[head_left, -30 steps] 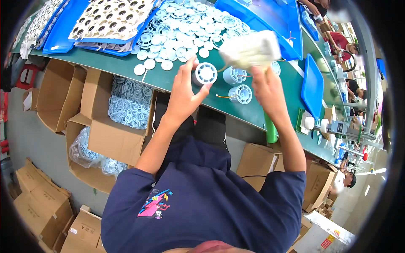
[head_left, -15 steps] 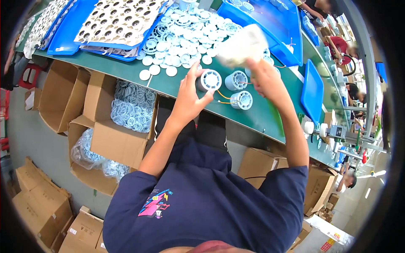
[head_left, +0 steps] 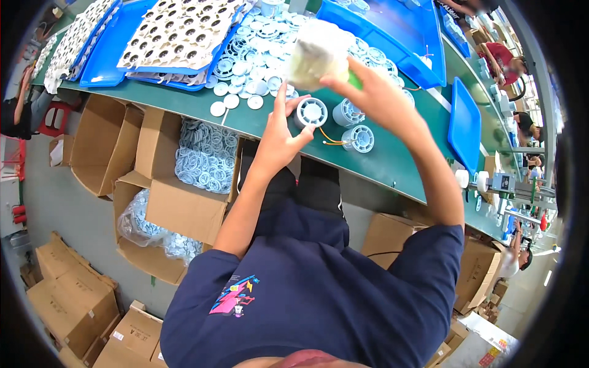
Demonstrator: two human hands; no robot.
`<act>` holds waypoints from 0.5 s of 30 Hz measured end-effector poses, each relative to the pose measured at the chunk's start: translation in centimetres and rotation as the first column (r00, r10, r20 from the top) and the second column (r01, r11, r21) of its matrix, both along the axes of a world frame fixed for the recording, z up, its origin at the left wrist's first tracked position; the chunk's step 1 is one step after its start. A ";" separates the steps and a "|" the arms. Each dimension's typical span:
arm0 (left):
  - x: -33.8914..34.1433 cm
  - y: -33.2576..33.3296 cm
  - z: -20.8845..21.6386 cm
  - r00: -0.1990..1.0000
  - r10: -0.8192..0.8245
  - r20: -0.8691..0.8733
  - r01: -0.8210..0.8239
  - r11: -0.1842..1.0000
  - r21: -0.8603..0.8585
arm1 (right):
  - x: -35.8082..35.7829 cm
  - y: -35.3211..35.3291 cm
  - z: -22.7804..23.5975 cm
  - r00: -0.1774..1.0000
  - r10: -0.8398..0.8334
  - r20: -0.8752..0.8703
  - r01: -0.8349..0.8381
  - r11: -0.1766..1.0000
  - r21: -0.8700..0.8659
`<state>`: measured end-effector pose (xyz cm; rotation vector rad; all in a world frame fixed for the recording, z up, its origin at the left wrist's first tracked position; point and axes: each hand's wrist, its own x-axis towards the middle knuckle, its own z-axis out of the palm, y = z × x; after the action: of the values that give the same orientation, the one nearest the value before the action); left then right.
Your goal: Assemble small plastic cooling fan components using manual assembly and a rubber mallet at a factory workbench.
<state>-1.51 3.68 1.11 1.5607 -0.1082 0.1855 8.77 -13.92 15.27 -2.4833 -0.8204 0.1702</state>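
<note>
My left hand [head_left: 281, 136] curves its thumb and fingers around a round motor housing [head_left: 311, 113], whose slotted light-blue end faces up. It stands at the near edge of the green bench. Raised over the bench, my right hand [head_left: 371, 92] grips a mallet [head_left: 316, 55] with a bulky whitish head, blurred by motion, and a bit of green handle showing. The head hangs just beyond the housing and hides some of the loose parts; I cannot tell whether it touches anything. Two similar housings, one nearer [head_left: 358, 140] and one farther [head_left: 347, 113], stand to the right with thin orange wires.
A heap of light-blue discs and rings [head_left: 257, 61] covers the bench beyond my hands. Trays of dark round parts [head_left: 178, 37] lie at the far left, a blue bin [head_left: 392, 43] at the far right. Open cartons [head_left: 184, 208] sit below the edge; other people work at right.
My right hand has swung the mallet left, nearer the housing under my left hand. My left hand keeps its hold. The whole view has shifted slightly.
</note>
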 end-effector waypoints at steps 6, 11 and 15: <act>-0.3 -0.1 -0.5 0.990 0.139 0.009 -0.139 0.981 0.134 | -2.4 -2.7 0.9 0.994 -0.070 0.089 0.074 0.996 -0.047; -2.0 0.5 1.3 0.945 0.326 -0.035 -0.326 0.920 -0.219 | -8.8 -11.6 -3.3 0.795 -0.606 -0.021 0.595 0.772 0.225; -2.8 -2.5 3.8 0.954 0.295 0.053 -0.290 0.953 -0.083 | -12.0 -16.3 -9.0 0.523 -0.851 0.042 0.824 0.518 0.229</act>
<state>-4.34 1.14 4.93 1.4915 0.0803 0.4697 -3.21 -30.23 6.28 -2.4303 0.4071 -0.4362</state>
